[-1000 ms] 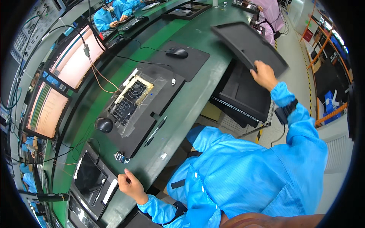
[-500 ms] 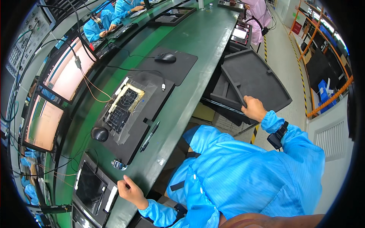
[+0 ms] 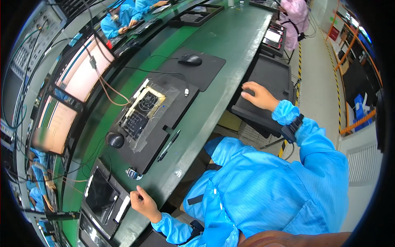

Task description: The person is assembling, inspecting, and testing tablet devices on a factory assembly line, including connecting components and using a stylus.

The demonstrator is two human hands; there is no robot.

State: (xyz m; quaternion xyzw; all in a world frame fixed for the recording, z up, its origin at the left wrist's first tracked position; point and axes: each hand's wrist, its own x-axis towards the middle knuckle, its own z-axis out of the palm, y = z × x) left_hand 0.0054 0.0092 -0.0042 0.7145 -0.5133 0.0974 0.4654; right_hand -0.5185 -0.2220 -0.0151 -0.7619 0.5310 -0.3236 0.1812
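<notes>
My right hand (image 3: 260, 96) hovers over a black tray (image 3: 270, 76) on a stand at the right of the bench. Its fingers are apart and hold nothing. The tray lies level, with a raised rim and a notch. My left hand (image 3: 145, 204) is at the near edge of the green bench, fingers loosely curled, thumb apart, with nothing in it. Close to it are a small clear-and-dark gadget (image 3: 132, 173) and a tablet-like device (image 3: 100, 196) in a black tray. Before me, a black foam board (image 3: 175, 111) carries a taped fixture (image 3: 142, 109) with a round fan-like part.
A pen (image 3: 168, 145) lies beside the board. Two black mice (image 3: 115, 140) and a mouse pad (image 3: 205, 74) are on the bench; cables run to two monitors (image 3: 87, 70). Co-workers in blue (image 3: 116, 26) sit across, one in pink (image 3: 293, 20) at the far right.
The tray that my right hand held tilted now lies level on the stand, and that hand has let go and risen off it. My left hand has hardly moved; the view has shifted slightly.
</notes>
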